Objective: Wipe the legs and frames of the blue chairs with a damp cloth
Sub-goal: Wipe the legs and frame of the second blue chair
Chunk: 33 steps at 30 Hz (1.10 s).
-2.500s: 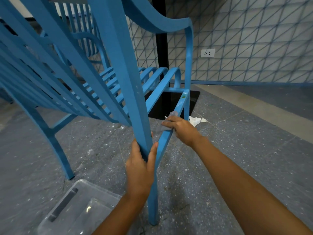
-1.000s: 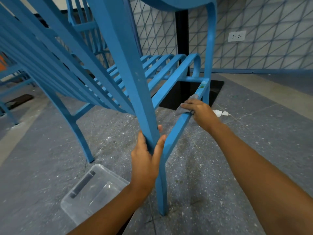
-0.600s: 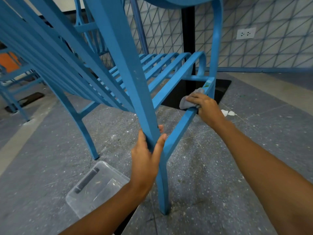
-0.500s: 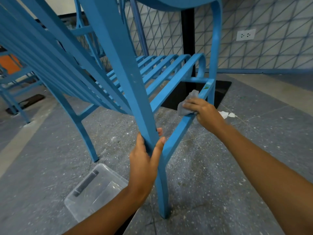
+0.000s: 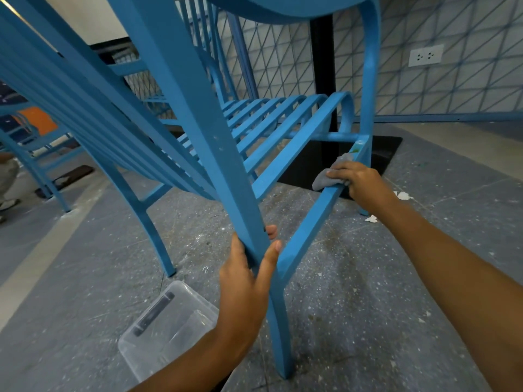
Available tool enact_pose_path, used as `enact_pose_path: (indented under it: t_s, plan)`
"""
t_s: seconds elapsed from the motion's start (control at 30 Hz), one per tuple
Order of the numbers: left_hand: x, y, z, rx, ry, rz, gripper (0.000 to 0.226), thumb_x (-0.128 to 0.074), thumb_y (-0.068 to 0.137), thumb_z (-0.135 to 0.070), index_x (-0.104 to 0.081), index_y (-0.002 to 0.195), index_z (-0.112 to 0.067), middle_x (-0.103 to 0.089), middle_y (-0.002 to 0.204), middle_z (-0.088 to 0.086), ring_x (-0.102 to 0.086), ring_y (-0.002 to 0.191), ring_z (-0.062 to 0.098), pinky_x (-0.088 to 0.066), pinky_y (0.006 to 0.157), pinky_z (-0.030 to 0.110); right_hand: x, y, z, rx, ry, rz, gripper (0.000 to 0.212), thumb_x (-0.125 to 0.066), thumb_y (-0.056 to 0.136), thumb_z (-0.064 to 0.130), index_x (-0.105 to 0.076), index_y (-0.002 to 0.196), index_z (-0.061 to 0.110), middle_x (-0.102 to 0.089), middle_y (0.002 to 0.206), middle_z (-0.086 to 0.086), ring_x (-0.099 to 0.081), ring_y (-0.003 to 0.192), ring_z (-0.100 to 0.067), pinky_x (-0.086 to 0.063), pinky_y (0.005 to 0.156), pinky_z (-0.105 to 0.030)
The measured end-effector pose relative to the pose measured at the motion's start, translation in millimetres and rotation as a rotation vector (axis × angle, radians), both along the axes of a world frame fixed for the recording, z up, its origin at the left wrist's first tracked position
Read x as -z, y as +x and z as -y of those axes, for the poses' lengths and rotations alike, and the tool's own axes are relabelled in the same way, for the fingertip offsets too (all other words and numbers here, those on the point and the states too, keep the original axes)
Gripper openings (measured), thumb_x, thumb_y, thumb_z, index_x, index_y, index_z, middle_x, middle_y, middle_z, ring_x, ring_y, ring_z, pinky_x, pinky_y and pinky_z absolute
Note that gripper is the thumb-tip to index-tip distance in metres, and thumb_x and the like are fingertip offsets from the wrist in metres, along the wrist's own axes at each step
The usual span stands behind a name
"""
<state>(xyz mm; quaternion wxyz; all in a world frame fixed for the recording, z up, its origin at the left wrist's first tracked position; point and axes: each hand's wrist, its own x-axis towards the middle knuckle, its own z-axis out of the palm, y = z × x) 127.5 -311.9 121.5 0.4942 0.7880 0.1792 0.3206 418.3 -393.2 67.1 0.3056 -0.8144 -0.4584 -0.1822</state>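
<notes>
A blue slatted chair (image 5: 195, 120) stands right in front of me, seen from behind and low. My left hand (image 5: 246, 281) grips its near rear leg just above where the side rail joins it. My right hand (image 5: 358, 183) holds a grey cloth (image 5: 329, 176) against the top of that side rail (image 5: 311, 222), close to the front leg (image 5: 368, 89). The cloth is bunched under my fingers, and part of it sticks out to the left.
A clear plastic tub (image 5: 167, 326) sits on the speckled grey floor by my left forearm. White paper scraps (image 5: 402, 196) lie past my right hand. A black post (image 5: 322, 66) on a dark base plate stands behind the chair. More blue chairs (image 5: 34, 148) stand at the left.
My right hand slid the cloth along the side rail from near the rear leg up toward the front leg. My left hand kept its grip on the rear leg.
</notes>
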Motion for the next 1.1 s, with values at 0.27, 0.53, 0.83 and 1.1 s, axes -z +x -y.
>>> enact_pose_path:
  t_s: [0.27, 0.53, 0.83, 1.1]
  plan:
    - [1, 1, 1, -0.009, -0.007, 0.001, 0.025, -0.054, 0.076, -0.041, -0.051, 0.101, -0.043, -0.065, 0.105, -0.024, -0.062, 0.101, -0.004, -0.05, 0.083, 0.01, 0, -3, 0, -0.011, 0.108, 0.0, 0.044, -0.053, 0.077, -0.018, -0.063, 0.114, 0.003, -0.059, 0.125, -0.015, -0.052, 0.12, -0.03, -0.033, 0.107, -0.03]
    - [0, 2, 1, -0.016, -0.022, 0.007, 0.024, -0.056, 0.076, -0.039, -0.054, 0.1, -0.041, -0.067, 0.103, -0.021, -0.064, 0.1, -0.002, -0.05, 0.086, 0.022, 0, 8, 1, 0.009, 0.033, -0.005, 0.045, -0.056, 0.076, -0.017, -0.063, 0.114, 0.005, -0.06, 0.123, -0.014, -0.055, 0.116, -0.03, -0.036, 0.103, -0.029]
    - [1, 3, 0, -0.019, 0.009, 0.006, 0.021, -0.057, 0.077, -0.039, -0.054, 0.097, -0.047, -0.067, 0.105, -0.019, -0.063, 0.102, 0.002, -0.049, 0.087, 0.023, -14, 25, -5, 0.069, -0.009, -0.089, 0.045, -0.05, 0.082, -0.014, -0.059, 0.12, 0.008, -0.055, 0.13, -0.013, -0.05, 0.122, -0.028, -0.034, 0.106, -0.029]
    - [3, 3, -1, -0.014, 0.015, 0.006, 0.022, -0.055, 0.075, -0.041, -0.054, 0.097, -0.046, -0.066, 0.105, -0.022, -0.063, 0.102, -0.002, -0.05, 0.088, 0.021, -4, 25, -2, -0.004, 0.004, -0.002, 0.043, -0.051, 0.08, -0.015, -0.064, 0.114, 0.007, -0.06, 0.124, -0.012, -0.055, 0.115, -0.029, -0.042, 0.101, -0.035]
